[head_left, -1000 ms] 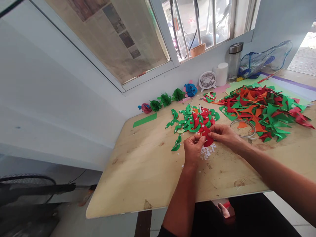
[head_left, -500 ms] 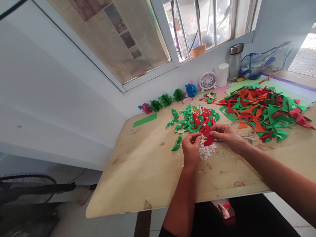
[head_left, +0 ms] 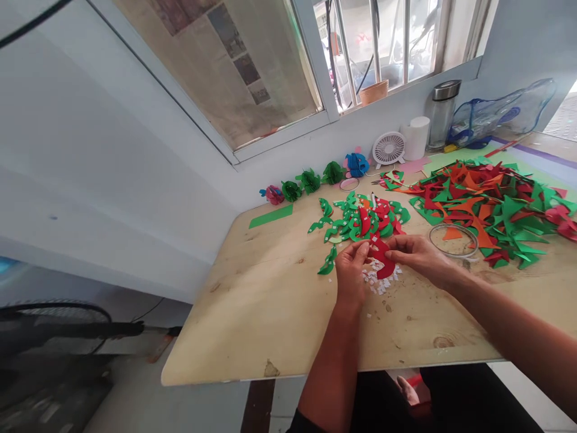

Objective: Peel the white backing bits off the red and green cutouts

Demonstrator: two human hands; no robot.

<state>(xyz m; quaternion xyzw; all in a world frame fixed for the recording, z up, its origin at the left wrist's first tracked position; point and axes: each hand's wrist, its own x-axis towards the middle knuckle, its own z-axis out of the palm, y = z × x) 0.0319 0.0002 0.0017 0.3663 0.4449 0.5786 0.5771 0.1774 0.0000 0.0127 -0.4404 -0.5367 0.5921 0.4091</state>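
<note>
A curved red paper cutout (head_left: 385, 269) is held up over the table between my two hands. My right hand (head_left: 417, 254) pinches its right edge between thumb and fingers. My left hand (head_left: 353, 264) is closed at its left edge, thumb and forefinger pressed together on the paper. Small white paper squares (head_left: 378, 285) lie scattered on the wood just below. Right behind my hands is a heap of green and red paper cutouts (head_left: 356, 222), many bearing white squares. One folded green cutout (head_left: 328, 260) lies apart, left of my left hand.
A large pile of paper scraps (head_left: 491, 204) and a roll of tape (head_left: 453, 240) lie to the right. Along the wall stand folded paper ornaments (head_left: 310, 180), a small white fan (head_left: 389, 149) and a glass bottle (head_left: 444, 114). A green strip (head_left: 270, 216) lies at the table's back left.
The red cutout has turned and tilted in my hands, showing more of its curve. My left fingertips have come onto its edge. The view has shifted slightly left.
</note>
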